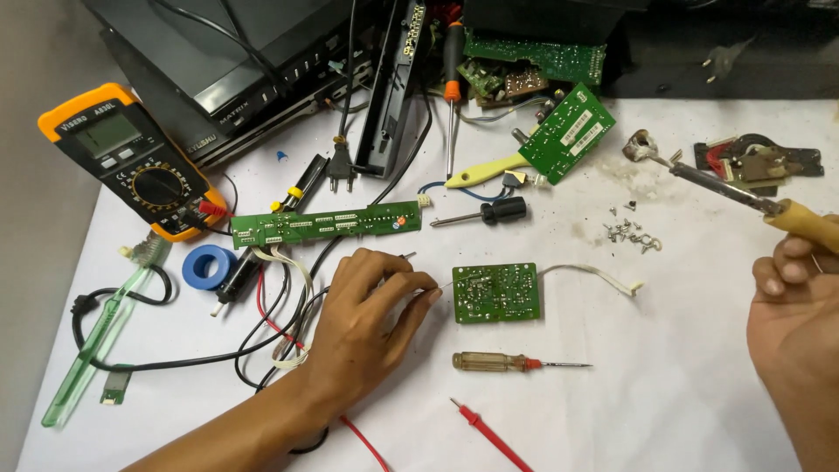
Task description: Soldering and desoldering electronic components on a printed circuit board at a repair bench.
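Note:
My left hand [371, 319] rests on the white table and pinches a thin solder wire [441, 288] whose tip reaches the left edge of a small green circuit board [496, 293]. A white lead [594, 275] trails from that board to the right. My right hand [795, 315] at the right edge grips the yellow handle of a soldering iron [725, 192]. The iron's dark, crusted tip [642, 147] points up-left, well away from the board.
An amber-handled screwdriver [507, 361] and a red probe [489, 433] lie below the board. A long green board [328, 225], an orange multimeter [131, 157], blue tape roll [208, 265], loose screws [631, 234], more boards, screwdrivers and black casings crowd the back.

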